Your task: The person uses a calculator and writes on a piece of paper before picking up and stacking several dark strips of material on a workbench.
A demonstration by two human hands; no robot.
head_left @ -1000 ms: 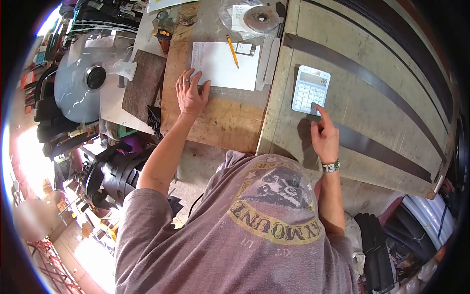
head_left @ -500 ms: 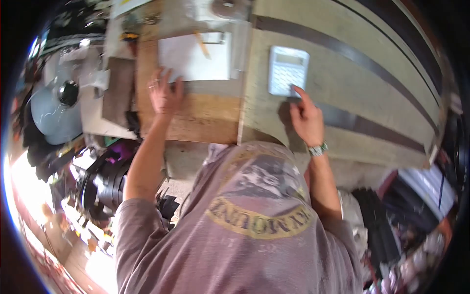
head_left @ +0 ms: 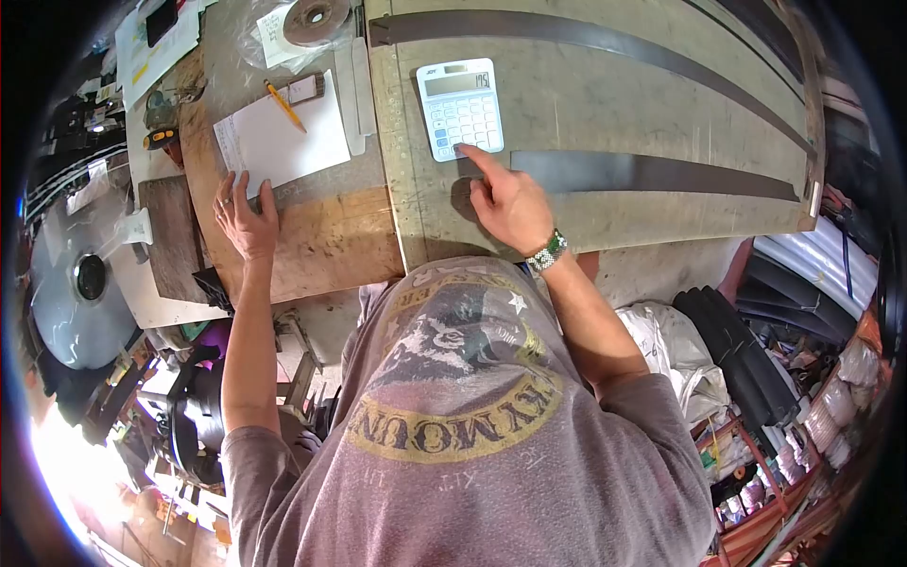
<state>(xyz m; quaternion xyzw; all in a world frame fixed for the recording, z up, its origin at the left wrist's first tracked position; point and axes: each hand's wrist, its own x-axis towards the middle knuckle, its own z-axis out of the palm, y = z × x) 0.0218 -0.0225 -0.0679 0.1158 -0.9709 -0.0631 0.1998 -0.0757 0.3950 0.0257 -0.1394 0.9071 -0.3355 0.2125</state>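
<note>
Touching calculator (head_left: 461, 99) with right hand (head_left: 515, 206), paper (head_left: 307, 149) with left hand (head_left: 248, 227), fingers apart, ungripped. Pointing display-end away lengthwise, near board's (head_left: 614, 118) left edge, roomier rightward.

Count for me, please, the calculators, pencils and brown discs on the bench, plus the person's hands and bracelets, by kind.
Calculator: 1
Pencil: 1
Brown disc: 1
Hands, left hand and right hand: 2
Bracelet: 1
Total: 6

The calculator (head_left: 461, 109)'s lower keys are hiding under the right fingertip (head_left: 463, 149), and the paper (head_left: 288, 137)'s handwriting is looking too tiny to read.
</note>
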